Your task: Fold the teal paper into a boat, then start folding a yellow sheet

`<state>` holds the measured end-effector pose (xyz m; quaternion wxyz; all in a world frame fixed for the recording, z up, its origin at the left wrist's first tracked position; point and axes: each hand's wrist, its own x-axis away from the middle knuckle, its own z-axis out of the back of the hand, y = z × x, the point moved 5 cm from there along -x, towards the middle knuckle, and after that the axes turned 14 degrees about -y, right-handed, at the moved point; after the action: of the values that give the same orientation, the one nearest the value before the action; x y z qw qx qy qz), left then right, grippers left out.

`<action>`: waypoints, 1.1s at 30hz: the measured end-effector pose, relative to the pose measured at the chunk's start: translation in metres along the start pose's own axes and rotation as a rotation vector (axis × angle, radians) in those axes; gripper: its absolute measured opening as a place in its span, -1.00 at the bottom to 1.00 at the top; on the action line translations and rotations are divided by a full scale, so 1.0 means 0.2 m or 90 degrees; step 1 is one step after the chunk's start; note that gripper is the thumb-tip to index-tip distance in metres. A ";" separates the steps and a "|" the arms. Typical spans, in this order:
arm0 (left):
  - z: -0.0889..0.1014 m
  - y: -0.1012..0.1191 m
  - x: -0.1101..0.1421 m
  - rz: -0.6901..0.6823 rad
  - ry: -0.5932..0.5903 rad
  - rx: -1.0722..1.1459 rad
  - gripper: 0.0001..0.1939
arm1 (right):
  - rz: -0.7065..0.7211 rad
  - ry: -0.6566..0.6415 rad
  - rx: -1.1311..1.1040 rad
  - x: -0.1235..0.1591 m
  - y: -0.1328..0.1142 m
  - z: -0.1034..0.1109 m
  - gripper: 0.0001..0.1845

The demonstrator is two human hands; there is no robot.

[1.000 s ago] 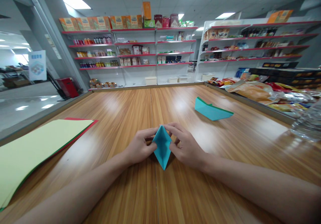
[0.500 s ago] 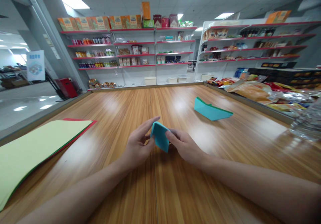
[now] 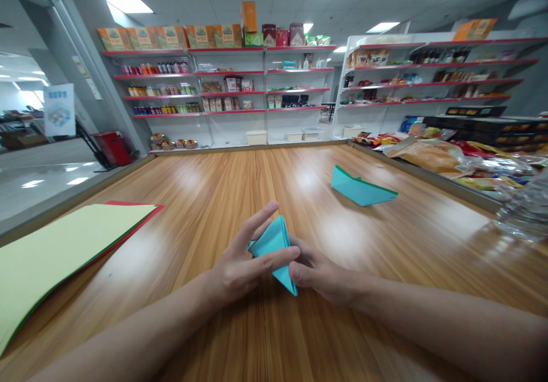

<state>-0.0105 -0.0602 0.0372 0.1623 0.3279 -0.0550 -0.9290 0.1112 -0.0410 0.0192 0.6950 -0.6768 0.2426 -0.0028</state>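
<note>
A small folded piece of blue paper [image 3: 271, 240] is held between my two hands, tilted above the wooden tabletop. My left hand [image 3: 244, 259] grips it from the left, its thumb lying across the front face and its index finger raised. At the paper's right edge, the thumb and fingers of my right hand [image 3: 319, 270] pinch it, with some fingers hidden behind. Farther off to the right, a folded paper boat [image 3: 362, 191] in blue with a green edge rests on the table.
Yellow, green and red paper sheets [image 3: 81, 239] lie stacked at the left. Snack packets [image 3: 436, 156] line the right edge, near a clear plastic object [image 3: 526, 205]. The wooden table [image 3: 205, 182] has a raised rim; stocked shelves [image 3: 231, 93] stand beyond.
The blue paper has been turned and now shows a triangular shape, slightly lower. My left thumb has moved across its front, and my right hand has shifted down a little.
</note>
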 end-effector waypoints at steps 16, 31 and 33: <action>0.02 -0.03 0.00 0.091 0.102 -0.010 -0.39 | -0.040 0.044 0.307 0.01 -0.05 -0.02 -0.23; -0.04 -0.13 -0.01 0.190 0.100 0.203 -0.57 | -0.081 0.105 0.256 0.01 0.01 0.05 -0.43; -0.05 -0.14 -0.01 0.226 0.087 0.248 -0.59 | -0.098 0.126 0.264 0.02 0.01 0.07 -0.47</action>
<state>-0.0109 -0.0324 0.0250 0.2595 0.4004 -0.2783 -0.8336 0.1189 -0.0290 0.0150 0.7894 -0.5328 0.2519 -0.1717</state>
